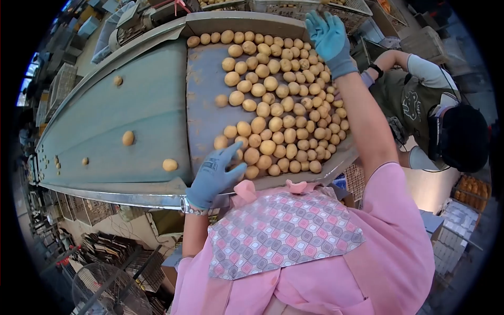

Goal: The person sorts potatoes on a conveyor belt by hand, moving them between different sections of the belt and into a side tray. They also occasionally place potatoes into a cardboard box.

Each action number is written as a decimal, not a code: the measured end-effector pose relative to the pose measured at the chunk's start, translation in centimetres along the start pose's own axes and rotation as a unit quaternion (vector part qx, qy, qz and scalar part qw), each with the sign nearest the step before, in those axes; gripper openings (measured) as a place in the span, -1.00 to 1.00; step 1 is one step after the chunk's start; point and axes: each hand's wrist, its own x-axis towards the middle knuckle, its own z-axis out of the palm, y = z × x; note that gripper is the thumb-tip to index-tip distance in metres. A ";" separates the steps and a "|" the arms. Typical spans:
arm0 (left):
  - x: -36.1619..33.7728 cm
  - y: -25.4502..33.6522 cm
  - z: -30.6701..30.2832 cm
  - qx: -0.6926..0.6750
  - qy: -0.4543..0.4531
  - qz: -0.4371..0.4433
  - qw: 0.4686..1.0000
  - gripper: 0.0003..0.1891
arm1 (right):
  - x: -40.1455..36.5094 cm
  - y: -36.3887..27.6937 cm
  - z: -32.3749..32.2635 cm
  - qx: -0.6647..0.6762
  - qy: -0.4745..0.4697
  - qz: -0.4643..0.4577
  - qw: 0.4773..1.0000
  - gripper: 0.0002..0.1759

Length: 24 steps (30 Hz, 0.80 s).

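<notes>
Many round, yellow-brown, potato-like pieces lie spread over the grey tray at the end of a belt. My left hand, in a blue-grey glove, rests low over the tray's near left corner. Its thumb and index finger are apart, with the fingertips right at the nearest pieces. At the far right corner is my right hand, also gloved, raised over the rim with its fingers stretched out towards the crates behind. A small brownish round thing shows just past those fingertips.
A green conveyor belt runs off to the left, carrying a few scattered pieces. Raised metal edges border it. A person stands close on the right, near my right arm. Crates line the far side; a fan stands lower left.
</notes>
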 end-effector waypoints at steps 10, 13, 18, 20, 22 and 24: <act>1.0 -1.1 -2.4 0.067 0.378 0.029 0.923 -0.58 | -26.9 13.5 4.6 -0.548 -0.586 -0.252 0.542 -0.50; 1.1 -1.0 -2.6 0.091 0.373 0.051 0.922 -0.62 | -23.9 14.3 4.9 -0.638 -0.409 -0.191 0.624 -0.42; 0.4 -1.2 -2.8 0.096 0.389 0.035 0.915 -0.65 | -26.6 12.8 4.7 -0.625 -0.384 -0.162 0.660 -0.35; -0.2 -0.7 -2.9 -0.020 0.384 -0.079 0.920 -0.64 | -28.3 9.6 4.5 -0.603 -0.434 -0.141 0.655 -0.36; -0.2 -0.5 -2.6 -0.080 0.349 -0.149 0.922 -0.64 | -25.7 8.3 4.1 -0.637 -0.436 -0.165 0.614 -0.54; -0.5 -0.7 -2.1 -0.077 0.286 -0.182 0.938 -0.62 | -22.1 7.8 3.8 -0.690 -0.373 -0.134 0.606 -0.63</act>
